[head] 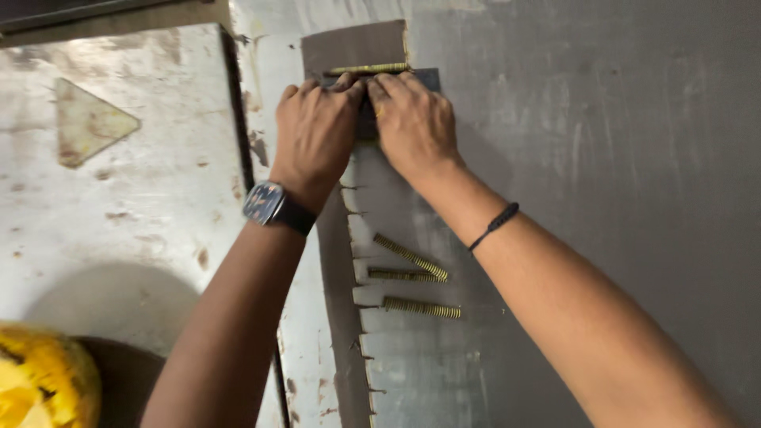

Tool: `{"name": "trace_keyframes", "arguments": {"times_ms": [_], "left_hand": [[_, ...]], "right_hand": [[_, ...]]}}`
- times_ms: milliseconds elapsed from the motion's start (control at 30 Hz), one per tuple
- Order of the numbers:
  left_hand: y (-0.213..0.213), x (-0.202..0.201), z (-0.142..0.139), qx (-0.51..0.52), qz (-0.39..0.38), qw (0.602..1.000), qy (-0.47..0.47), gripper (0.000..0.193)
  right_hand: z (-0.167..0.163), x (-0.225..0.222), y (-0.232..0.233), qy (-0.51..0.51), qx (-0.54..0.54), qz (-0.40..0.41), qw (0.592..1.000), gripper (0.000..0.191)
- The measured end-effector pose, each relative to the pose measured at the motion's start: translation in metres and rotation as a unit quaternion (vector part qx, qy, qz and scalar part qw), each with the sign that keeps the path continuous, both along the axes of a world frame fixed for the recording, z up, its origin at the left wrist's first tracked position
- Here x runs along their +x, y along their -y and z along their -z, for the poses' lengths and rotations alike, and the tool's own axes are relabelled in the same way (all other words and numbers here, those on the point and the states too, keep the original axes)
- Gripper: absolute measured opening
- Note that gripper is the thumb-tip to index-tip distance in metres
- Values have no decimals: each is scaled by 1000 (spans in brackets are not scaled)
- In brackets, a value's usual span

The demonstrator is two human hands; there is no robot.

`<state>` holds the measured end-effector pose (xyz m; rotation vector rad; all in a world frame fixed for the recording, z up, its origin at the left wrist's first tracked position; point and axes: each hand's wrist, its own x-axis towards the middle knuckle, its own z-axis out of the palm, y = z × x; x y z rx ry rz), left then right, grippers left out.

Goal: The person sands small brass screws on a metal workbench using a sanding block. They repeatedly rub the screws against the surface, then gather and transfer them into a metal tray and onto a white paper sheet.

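My left hand (317, 131) and my right hand (414, 123) lie side by side, fingers pressing down on a dark flat piece (428, 78) at the far end of a grey metal sheet (555, 198). A yellowish coil spring (369, 69) lies just past my fingertips, against a brown card-like piece (353, 46). Three more coil springs (412, 281) rest on the sheet below my right wrist. A watch is on my left wrist, a dark cord band on my right.
A worn, stained metal surface (119, 174) with a triangular mark (87, 120) lies to the left. A jagged, toothed edge (357, 301) runs down the sheet. A yellow rounded object (40, 380) sits at the bottom left corner.
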<state>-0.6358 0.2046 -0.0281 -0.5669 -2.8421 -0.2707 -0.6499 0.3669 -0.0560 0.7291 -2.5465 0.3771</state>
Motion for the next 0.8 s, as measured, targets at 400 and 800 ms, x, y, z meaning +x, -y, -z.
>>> {"name": "trace_keyframes", "arguments": {"times_ms": [400, 800], "left_hand": [[35, -60, 15, 89, 96, 991, -22, 38], [15, -24, -26, 119, 133, 983, 32, 52]], "right_hand": [[-18, -9, -18, 29, 17, -13, 999, 33], [-46, -18, -68, 133, 64, -5, 989, 30]]}}
